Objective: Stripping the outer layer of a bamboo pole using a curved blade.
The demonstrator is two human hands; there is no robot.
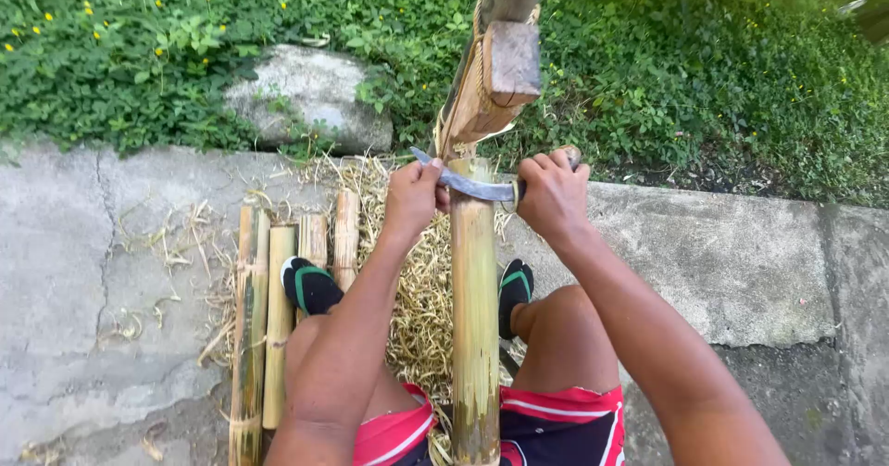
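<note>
Hands: as you sat, your left hand and right hand clenched the curved knife.
Knife: across the bamboo pole, at 12 o'clock.

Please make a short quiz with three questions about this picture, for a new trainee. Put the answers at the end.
1. True or false: both hands hold the curved blade across the upright bamboo pole.
2. Which hand grips the handle end of the blade?
A. left hand
B. right hand
C. neither
3. Fill in: the cut bamboo pieces lie on the concrete, beside the person's ______ foot.

Key
1. True: the blade lies across the pole near its top, with one hand on each end.
2. B: the right hand is closed on the handle; the left hand holds the blade end.
3. left
</note>
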